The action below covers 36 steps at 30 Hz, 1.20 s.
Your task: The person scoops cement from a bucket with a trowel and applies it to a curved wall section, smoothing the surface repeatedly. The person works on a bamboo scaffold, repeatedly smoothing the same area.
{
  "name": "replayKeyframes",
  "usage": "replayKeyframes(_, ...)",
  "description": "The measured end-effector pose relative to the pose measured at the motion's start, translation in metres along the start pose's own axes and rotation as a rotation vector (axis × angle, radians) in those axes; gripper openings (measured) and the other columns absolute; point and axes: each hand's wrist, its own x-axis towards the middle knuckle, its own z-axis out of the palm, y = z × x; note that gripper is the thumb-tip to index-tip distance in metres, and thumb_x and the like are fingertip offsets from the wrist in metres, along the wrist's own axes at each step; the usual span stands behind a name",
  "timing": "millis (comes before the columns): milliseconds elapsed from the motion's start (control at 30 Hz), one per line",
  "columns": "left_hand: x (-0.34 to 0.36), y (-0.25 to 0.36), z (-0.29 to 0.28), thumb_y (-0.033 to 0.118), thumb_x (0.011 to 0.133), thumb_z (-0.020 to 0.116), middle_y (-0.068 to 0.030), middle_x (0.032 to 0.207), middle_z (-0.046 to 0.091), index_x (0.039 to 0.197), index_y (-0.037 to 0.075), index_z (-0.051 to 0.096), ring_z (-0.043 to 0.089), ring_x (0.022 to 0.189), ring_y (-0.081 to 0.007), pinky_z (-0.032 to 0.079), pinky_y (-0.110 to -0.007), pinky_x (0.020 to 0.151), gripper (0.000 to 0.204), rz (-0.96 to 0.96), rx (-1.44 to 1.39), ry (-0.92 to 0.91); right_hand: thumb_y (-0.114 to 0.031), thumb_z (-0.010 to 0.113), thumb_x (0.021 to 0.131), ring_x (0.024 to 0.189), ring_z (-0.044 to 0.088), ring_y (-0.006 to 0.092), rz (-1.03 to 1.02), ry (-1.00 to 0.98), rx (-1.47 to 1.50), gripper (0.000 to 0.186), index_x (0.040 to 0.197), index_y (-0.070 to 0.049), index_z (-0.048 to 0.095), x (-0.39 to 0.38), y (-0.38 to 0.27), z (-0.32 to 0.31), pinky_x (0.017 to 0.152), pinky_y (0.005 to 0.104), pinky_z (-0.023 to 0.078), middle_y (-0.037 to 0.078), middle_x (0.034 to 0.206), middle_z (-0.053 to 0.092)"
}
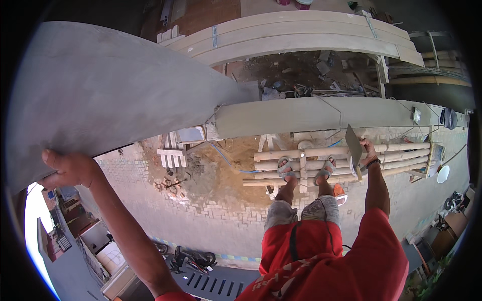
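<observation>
My left hand (68, 169) grips the lower edge of a broad grey plastered column (115, 85), with the thumb against its face; the other fingers are partly hidden. In my right hand (369, 151) is a plastering trowel (354, 148), its flat grey blade turned nearly upright; a dark bracelet circles that wrist. The trowel is apart from the grey plastered beam (281, 118) beyond it. Both my sandalled feet stand on a scaffold of bamboo poles (396, 156).
Long pale boards (301, 32) run across the far side, above rubble (321, 65). Bent wires stick out along the beam. Sand (236, 155) lies on the paving below, by a wooden trestle (171, 153). A white bucket (443, 174) is at right, a motorcycle (193, 259) at lower left.
</observation>
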Motion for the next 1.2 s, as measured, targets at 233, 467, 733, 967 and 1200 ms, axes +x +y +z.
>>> replayKeyframes(233, -0.007, -0.001, 0.000, 0.037, 0.082, 0.059, -0.0239, 0.122, 0.042, 0.134, 0.001, 0.018, 0.053, 0.104, -0.0311, 0.053, -0.040, 0.085, 0.076, -0.104, -0.056, 0.006, -0.021, 0.058, 0.070, 0.058, 0.054, 0.0142, 0.032, 0.097, -0.458, 0.044, 0.111, -0.008, 0.064, 0.008, -0.006, -0.009, 0.051, 0.0289, 0.043, 0.003, 0.077, 0.060)
replayKeyframes(467, -0.001, 0.001, -0.001, 0.047, 0.080, 0.059, -0.0221, 0.122, 0.041, 0.136, 0.004, 0.019, 0.050, 0.111, -0.0311, 0.049, -0.041, 0.090, 0.080, -0.046, -0.018, 0.002, -0.013, 0.062, 0.063, 0.057, 0.055, 0.0149, -0.068, 0.143, -1.232, 0.042, 0.103, -0.004, 0.068, -0.012, -0.030, 0.071, 0.049, 0.0310, 0.043, 0.006, 0.069, 0.059)
replayKeyframes(733, -0.006, 0.007, 0.000, 0.042, 0.081, 0.058, -0.0208, 0.125, 0.040, 0.137, 0.006, 0.019, 0.049, 0.112, -0.0311, 0.047, -0.041, 0.092, 0.077, -0.039, -0.040, -0.009, -0.016, 0.067, 0.058, 0.083, 0.064, 0.0269, -0.374, 0.065, -1.589, 0.048, 0.105, -0.004, 0.068, -0.012, -0.028, 0.107, 0.080, 0.0341, 0.050, 0.016, 0.090, 0.067)
replayKeyframes(967, -0.008, 0.001, 0.005, 0.032, 0.082, 0.061, -0.0237, 0.122, 0.041, 0.137, -0.004, 0.016, 0.051, 0.105, -0.0308, 0.050, -0.039, 0.085, 0.079, -0.042, -0.077, 0.031, -0.019, 0.067, 0.064, 0.084, 0.065, 0.0328, -0.487, -0.040, -1.754, 0.046, 0.108, -0.007, 0.066, -0.004, 0.010, 0.167, 0.083, 0.0383, 0.050, 0.020, 0.087, 0.067)
replayKeyframes(1200, 0.005, -0.026, -0.008, 0.025, 0.082, 0.064, -0.0219, 0.112, 0.048, 0.127, -0.008, 0.027, 0.055, 0.095, -0.0272, 0.051, -0.037, 0.078, 0.067, -0.027, -0.020, 0.054, -0.018, 0.067, 0.067, 0.082, 0.065, 0.0354, -0.702, 0.437, -1.618, 0.047, 0.113, -0.011, 0.063, 0.007, 0.022, 0.144, 0.076, 0.0435, 0.053, 0.017, 0.085, 0.067)
